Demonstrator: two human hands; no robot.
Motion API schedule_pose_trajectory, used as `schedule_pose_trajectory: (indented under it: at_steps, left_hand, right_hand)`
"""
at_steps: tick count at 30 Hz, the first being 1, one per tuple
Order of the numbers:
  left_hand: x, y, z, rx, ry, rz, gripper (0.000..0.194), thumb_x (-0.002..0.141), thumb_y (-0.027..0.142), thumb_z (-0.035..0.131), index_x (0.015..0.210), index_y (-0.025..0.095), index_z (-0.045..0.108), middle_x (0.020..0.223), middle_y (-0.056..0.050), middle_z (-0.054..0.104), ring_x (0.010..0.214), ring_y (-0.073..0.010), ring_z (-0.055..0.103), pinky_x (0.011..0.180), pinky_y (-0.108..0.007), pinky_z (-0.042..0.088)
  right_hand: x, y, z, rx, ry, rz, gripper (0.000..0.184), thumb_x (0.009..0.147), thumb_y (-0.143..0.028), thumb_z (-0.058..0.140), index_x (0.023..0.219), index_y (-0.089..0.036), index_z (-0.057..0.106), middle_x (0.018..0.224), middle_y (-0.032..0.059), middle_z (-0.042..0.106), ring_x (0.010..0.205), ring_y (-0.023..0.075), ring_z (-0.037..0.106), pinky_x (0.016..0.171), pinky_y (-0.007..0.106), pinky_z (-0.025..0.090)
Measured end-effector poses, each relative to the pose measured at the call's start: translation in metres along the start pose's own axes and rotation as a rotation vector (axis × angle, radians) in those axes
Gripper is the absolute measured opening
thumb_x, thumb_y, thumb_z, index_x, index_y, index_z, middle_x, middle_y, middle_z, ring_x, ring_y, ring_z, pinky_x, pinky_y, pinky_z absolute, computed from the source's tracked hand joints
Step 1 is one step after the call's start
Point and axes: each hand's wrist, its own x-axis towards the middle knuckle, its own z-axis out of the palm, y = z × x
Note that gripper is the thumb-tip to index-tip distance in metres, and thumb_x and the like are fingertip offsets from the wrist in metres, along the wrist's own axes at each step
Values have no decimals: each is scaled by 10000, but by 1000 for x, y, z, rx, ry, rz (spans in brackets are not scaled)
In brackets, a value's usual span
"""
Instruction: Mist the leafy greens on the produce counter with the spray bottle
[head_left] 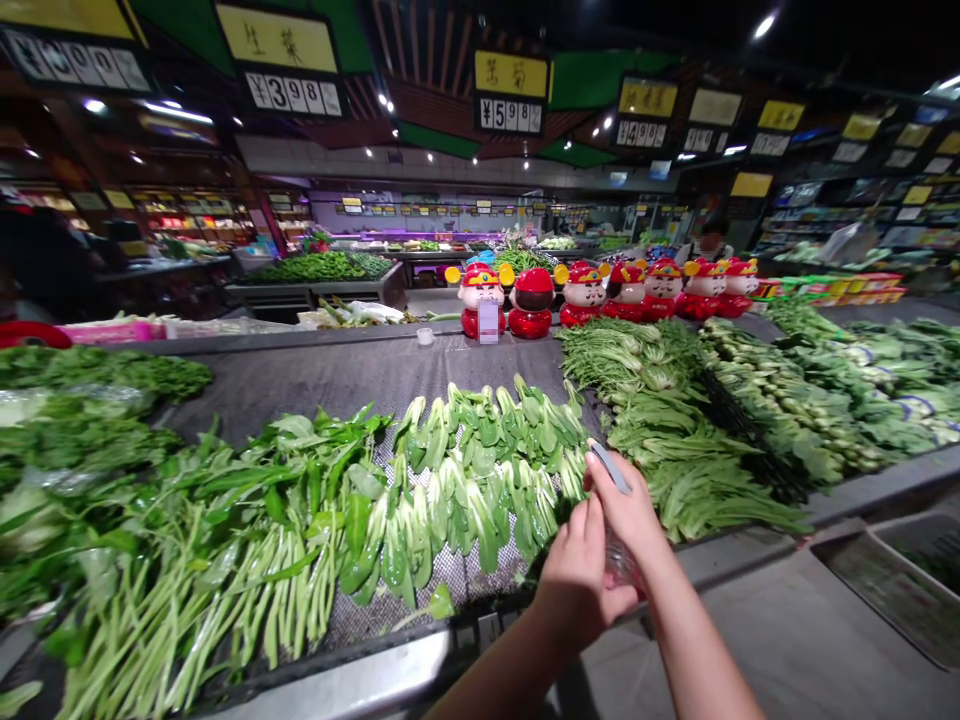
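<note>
Display stand [322, 375]: we see it run across the whole view, its left and right ends cut off.
Long-stemmed greens [255, 560]: they heap over the front left corner, and the lower picture edge crops some stems.
Short leafy greens [474, 505]: we find them in rows between the middle and the front edge; the hands hide part of their right end.
Red figurines [626, 290]: they line the back edge, right of its middle.
Left hand [574, 570]: it is just above the front edge, fingers and thumb curled about a see-through bundle, fingertips touching the right hand.
Right hand [626, 500]: it pinches a grey strip near its fingertips. We judge the step as close two-handed work on the bundle; the next move calls for a steady left hold while the right guides the strip.
See-through bundle [622, 565]: it sits between the hands near the front edge, mostly covered, reddish inside; we cannot tell its contents.
Grey strip [609, 470]: it lies along the right thumb and forefinger; we cannot make out whether it is a tool or a band.
</note>
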Motion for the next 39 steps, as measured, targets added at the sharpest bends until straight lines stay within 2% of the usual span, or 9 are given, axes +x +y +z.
schedule_pose_trajectory:
  at_steps: [3, 8, 16, 19, 23, 27, 35, 39]
  left_hand:
    - [-5, -4, -5, -13, -5, 6, 949, 597, 298, 658, 1373, 103, 147, 1416, -126, 270, 1257, -284, 322, 1075, -346, 273]
    - [-14, -13, -15, -6, 16, -16, 954, 585, 281, 651, 1380, 126, 148, 1417, -109, 283, 1256, -282, 325, 1075, -346, 269]
    - [-32, -25, -36, -97, 48, -34, 1026, 510, 234, 719, 1372, 147, 168, 1343, -110, 384, 1159, -287, 433, 1015, -351, 358]
    - [-40, -26, -45, -149, 41, -19, 1036, 521, 256, 742, 1372, 157, 160, 1315, -101, 407, 1148, -279, 436, 1008, -355, 361]
    - [-48, -28, -51, -173, 22, 30, 959, 526, 244, 753, 1339, 178, 248, 1298, -101, 415, 1120, -287, 452, 991, -376, 376]
    - [-58, -32, -51, -197, 6, 76, 999, 546, 271, 755, 1361, 166, 187, 1313, -127, 391, 1123, -302, 452, 981, -401, 386]
    - [-85, -45, -37, -172, -80, 32, 1021, 562, 265, 736, 1378, 154, 132, 1374, -129, 318, 1163, -293, 426, 1018, -374, 352]
    - [-98, -52, -37, -104, -139, -5, 1055, 574, 305, 740, 1387, 165, 82, 1396, -118, 288, 1179, -292, 410, 1027, -359, 339]
  right_hand:
    - [-2, -4, 6, 30, -15, 17, 364, 824, -486, 440, 669, -191, 586, 637, 30, 606, 601, 172, 549, 621, 288, 431]
    - [-6, -17, 20, 130, -15, 57, 350, 810, -483, 469, 910, -182, 618, 835, 58, 662, 774, 208, 602, 707, 307, 452]
    - [-24, -30, 47, 37, -40, 34, 355, 839, -490, 422, 668, -204, 544, 635, 18, 587, 603, 171, 539, 598, 285, 426]
    - [-31, -36, 51, 34, -39, 51, 351, 847, -482, 418, 656, -208, 525, 619, 11, 563, 599, 169, 530, 599, 285, 423]
    - [-39, -42, 54, 48, -27, 75, 329, 841, -476, 435, 716, -200, 563, 690, 26, 605, 656, 180, 555, 653, 296, 433]
    - [-49, -43, 55, 74, -9, 103, 300, 825, -461, 464, 826, -192, 598, 784, 41, 642, 722, 190, 577, 695, 306, 442]
    - [-78, -31, 67, -12, -2, 148, 352, 834, -446, 436, 614, -200, 558, 584, 14, 578, 562, 160, 523, 588, 287, 424]
    - [-91, -29, 74, -18, 17, 183, 357, 832, -460, 439, 631, -196, 571, 606, 21, 601, 599, 165, 547, 654, 295, 442]
